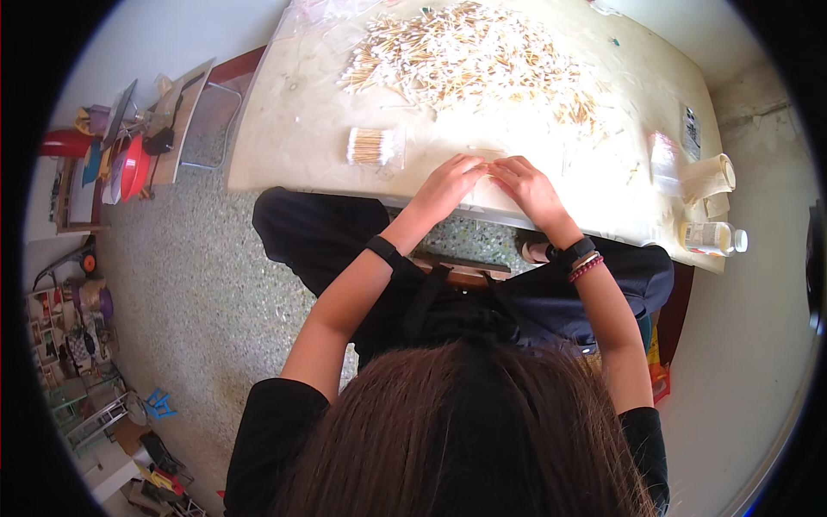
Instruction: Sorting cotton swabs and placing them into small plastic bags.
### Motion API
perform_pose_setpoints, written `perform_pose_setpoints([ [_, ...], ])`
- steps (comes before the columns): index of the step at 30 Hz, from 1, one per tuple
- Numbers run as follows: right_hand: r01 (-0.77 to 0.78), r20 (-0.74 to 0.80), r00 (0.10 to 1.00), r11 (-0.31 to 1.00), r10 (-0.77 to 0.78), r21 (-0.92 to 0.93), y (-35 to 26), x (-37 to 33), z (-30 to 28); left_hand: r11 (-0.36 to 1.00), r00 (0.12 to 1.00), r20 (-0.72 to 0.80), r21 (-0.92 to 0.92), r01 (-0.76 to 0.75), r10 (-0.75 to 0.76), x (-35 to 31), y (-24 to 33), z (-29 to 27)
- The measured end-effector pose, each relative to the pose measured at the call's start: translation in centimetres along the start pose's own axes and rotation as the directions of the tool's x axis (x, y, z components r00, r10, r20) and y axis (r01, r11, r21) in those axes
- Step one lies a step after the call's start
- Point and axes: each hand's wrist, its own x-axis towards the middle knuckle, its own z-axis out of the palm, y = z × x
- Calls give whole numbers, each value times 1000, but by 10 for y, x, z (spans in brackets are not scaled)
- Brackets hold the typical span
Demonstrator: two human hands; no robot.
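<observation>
Close to the table's near edge, my left hand [450,184] and my right hand [531,189] meet with fingertips pinched together. What they hold is too small and washed out by glare to make out; thin pale sticks show just beyond the fingers. To the left of my hands lies a bundle of cotton swabs [370,146] with white tips, lined up side by side, with clear plastic around its right end. Farther back, a large loose heap of cotton swabs [469,56] with light brown sticks spreads over the table [293,112].
On the table's right side are a clear plastic bag [664,159], a beige roll [711,177] and a bottle [708,237] with a white cap. A red basin [134,168] stands among clutter at the left. Lower left on the floor sits a small blue stool [159,403].
</observation>
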Motion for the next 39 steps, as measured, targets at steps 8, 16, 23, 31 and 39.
perform_pose_setpoints([
  [8, 4, -10, 1000, 1000, -4, 13, 3, 0, 3, 1000, 1000, -23, -1, -19, 19, 2, -2, 1],
  [16, 1, -10, 1000, 998, 0, 55, 6, 3, 4, 971, 994, -51, -221, 86, -100, 7, -8, 1],
  [23, -30, -3, 1000, 991, 31, 127, 7, 5, 4, 949, 989, 46, -280, 146, -138, 17, -12, -4],
  [31, -96, 16, 995, 968, 95, 233, 13, 6, 5, 933, 974, 73, -279, 226, -214, 19, -8, -5],
  [39, -164, 20, 986, 944, 166, 286, 10, 6, 4, 965, 983, 123, -208, 162, -139, 18, -14, -2],
])
